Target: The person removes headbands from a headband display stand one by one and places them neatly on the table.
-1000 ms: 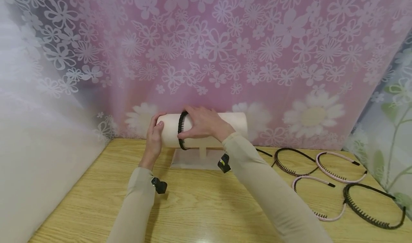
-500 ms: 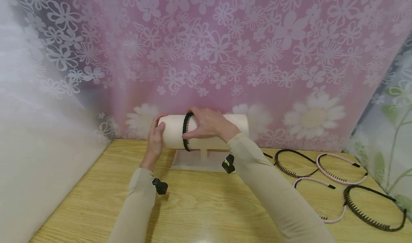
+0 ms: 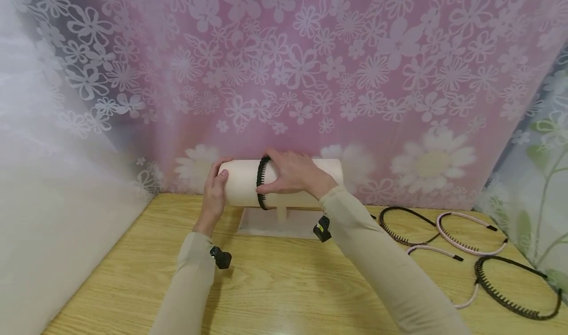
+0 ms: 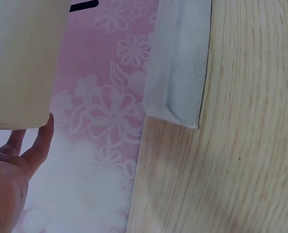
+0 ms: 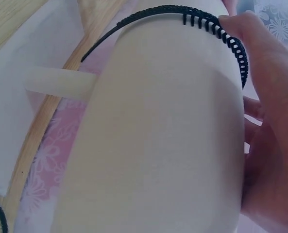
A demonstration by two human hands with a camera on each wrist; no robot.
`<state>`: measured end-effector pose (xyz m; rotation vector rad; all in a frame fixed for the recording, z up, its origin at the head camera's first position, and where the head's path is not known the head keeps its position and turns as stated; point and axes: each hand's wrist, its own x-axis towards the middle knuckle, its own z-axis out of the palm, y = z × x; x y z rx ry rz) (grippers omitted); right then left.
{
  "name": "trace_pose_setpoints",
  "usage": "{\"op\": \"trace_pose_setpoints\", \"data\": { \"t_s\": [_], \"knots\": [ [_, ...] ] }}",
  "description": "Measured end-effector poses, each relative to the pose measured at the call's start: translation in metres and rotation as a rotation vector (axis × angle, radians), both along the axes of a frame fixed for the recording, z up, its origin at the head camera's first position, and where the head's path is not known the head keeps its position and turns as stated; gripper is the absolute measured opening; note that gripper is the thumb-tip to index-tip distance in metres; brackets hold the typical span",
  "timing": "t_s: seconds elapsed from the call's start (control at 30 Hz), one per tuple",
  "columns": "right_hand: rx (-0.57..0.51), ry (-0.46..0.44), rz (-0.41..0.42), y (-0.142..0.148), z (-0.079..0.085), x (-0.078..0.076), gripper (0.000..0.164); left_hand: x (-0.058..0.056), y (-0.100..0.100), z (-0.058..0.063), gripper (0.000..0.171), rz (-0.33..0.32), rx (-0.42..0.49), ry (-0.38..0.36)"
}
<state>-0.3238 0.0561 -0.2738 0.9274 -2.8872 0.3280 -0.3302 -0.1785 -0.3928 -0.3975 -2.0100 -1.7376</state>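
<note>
A cream padded cylinder on a T-shaped headband display stand [image 3: 239,183] lies level in the head view. A black toothed headband [image 3: 260,179] is fitted over it, left of the middle, teeth pointing right. My left hand [image 3: 214,191] grips the cylinder's left end, thumb in front and fingers behind. In the left wrist view, its fingertips touch the end's rim. My right hand [image 3: 295,172] spans the top of the cylinder. Its thumb presses the headband's front, as the right wrist view also shows, and its fingers reach over the back, where their tips are hidden.
The stand's flat pale base [image 3: 262,224] rests on the wooden table [image 3: 275,276]. Several loose headbands lie to the right, among them a pink one [image 3: 470,246] and a black one [image 3: 506,300]; my right sleeve covers part of the group. A floral curtain [image 3: 284,78] hangs behind.
The black headband has slid rightward along the cylinder with my right hand, more in the first half second than since. My left hand keeps its grip on the end.
</note>
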Motion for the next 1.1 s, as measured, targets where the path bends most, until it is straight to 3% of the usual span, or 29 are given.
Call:
{"op": "trace_pose_setpoints", "data": {
  "t_s": [0.23,0.47,0.9,1.1],
  "knots": [
    [-0.011,0.012,0.004,0.003,-0.004,-0.001,0.079,-0.001,0.000,-0.001,0.043,0.037,-0.040,0.031],
    [-0.015,0.017,0.024,-0.003,-0.005,-0.003,0.080,0.001,-0.004,0.001,0.044,0.054,-0.036,0.009],
    [0.002,0.014,0.016,0.002,-0.002,-0.002,0.085,0.000,-0.005,0.002,0.047,0.042,-0.049,-0.014],
    [-0.003,-0.008,0.014,0.008,0.000,0.000,0.090,0.012,0.000,0.015,0.048,0.012,-0.023,-0.025]
  ]
}}
